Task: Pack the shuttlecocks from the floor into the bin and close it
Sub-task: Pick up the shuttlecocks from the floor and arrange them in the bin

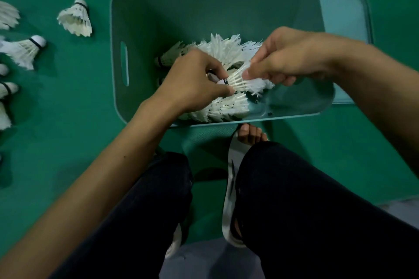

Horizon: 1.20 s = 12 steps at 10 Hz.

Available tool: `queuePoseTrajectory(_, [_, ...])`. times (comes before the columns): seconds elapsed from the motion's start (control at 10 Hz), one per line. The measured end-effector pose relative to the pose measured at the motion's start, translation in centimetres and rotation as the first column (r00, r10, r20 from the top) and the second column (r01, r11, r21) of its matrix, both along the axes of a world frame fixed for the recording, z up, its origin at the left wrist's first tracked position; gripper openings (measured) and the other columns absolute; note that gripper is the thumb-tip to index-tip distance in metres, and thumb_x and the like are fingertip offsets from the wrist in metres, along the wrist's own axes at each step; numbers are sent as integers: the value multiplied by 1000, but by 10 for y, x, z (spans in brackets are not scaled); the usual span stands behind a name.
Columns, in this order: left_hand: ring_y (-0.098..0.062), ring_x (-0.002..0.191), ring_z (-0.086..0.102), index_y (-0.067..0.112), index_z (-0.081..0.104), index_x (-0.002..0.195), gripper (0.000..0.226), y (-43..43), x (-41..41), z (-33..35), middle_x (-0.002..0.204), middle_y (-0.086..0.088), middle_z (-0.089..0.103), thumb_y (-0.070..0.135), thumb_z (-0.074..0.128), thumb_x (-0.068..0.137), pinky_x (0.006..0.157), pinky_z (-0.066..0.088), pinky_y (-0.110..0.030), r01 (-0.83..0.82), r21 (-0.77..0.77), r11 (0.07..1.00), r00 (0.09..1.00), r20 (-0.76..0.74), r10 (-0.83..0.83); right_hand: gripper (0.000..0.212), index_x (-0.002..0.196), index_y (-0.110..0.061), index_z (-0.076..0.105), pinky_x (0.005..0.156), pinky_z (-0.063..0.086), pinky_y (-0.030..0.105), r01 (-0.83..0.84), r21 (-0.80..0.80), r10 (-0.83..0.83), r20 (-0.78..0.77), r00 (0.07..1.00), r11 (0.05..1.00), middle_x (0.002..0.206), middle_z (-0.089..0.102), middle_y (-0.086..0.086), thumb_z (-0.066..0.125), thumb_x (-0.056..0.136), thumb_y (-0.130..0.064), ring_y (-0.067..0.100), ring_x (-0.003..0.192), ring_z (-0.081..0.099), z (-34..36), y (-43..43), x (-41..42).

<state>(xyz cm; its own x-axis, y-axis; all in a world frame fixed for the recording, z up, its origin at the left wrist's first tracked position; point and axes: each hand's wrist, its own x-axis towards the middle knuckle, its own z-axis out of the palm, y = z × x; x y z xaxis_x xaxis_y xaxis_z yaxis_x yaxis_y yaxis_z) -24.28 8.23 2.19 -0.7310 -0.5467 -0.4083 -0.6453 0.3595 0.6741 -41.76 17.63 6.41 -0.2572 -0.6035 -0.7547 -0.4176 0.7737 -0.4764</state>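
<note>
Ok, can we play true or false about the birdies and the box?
1. The left hand and the right hand hold one shuttlecock above the bin. True.
2. The bin is empty. False: a pile of shuttlecocks lies inside.
3. The bin is closed. False: the lid lies on the floor beside it.
4. Loose shuttlecocks lie on the floor. True.

Dark trousers (294, 210) cover two bent legs across the lower frame. Between the knees lies a white slide sandal (229, 206), bare toes (250, 135) at its upper end. A second white sandal (174, 242) shows at bottom centre, beside pale grey flooring (204, 263).
</note>
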Motion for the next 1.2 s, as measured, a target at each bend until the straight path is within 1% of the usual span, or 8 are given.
queuePoseTrajectory(0.2, [-14,78,69,22,71,67,30,-2,12,-6,76,8,72,44,90,69,76,58,-36,-1,-145,989,989,149,23,12,83,-7,78,81,60,42,-160,224,246,-438,865,961,85,76,13,81,78,-18,32,84,72,-8,-4,4])
queuePoseTrajectory(0.4, [-25,76,67,16,65,63,28,-14,23,-8,72,1,68,31,85,74,69,54,-35,-81,-207,975,979,168,117,16,91,-9,45,83,50,40,-145,278,296,-646,703,950,92,47,18,60,84,-13,36,85,49,-25,7,5])
queuePoseTrajectory(0.6, [-33,81,65,15,59,67,29,-21,30,-15,78,-8,66,31,81,75,67,48,-34,-105,-186,977,972,188,140,6,88,-2,68,62,51,27,-189,401,349,-376,858,896,82,70,12,70,82,-2,27,71,68,-50,3,19])
queuePoseTrajectory(0.7, [-32,78,65,15,59,67,21,-22,32,-15,75,-6,65,23,77,76,67,50,-35,-116,-197,973,972,179,152,4,96,-3,68,74,61,34,44,271,7,-184,983,962,92,70,17,66,92,-2,27,76,69,-59,5,11])
queuePoseTrajectory(0.8, [-32,75,64,13,63,73,9,-22,33,-15,75,-7,63,15,73,74,63,49,-36,-108,-246,963,974,167,152,11,90,-7,61,77,61,37,192,279,-179,-73,981,941,96,65,16,57,97,1,30,85,66,-64,8,7])
queuePoseTrajectory(1.0, [-32,76,62,14,63,80,10,-21,33,-12,81,-8,63,15,72,76,62,45,-35,-96,-266,959,978,154,141,15,93,-2,46,53,62,36,488,424,-591,152,792,763,121,45,29,39,105,5,41,97,61,-81,13,9])
queuePoseTrajectory(1.1, [-31,76,62,13,62,80,11,-23,34,-10,80,-7,62,13,73,79,63,45,-35,-110,-258,960,975,161,155,15,91,4,49,52,61,35,412,432,-501,112,858,802,106,58,30,42,104,5,35,84,67,-90,9,8])
queuePoseTrajectory(1.2, [-29,77,60,11,62,88,13,-21,34,-9,82,-6,61,13,74,81,64,43,-35,-117,-225,967,975,157,154,9,90,3,60,50,59,31,158,444,-153,-46,987,882,90,68,24,54,96,6,23,60,67,-92,0,13])
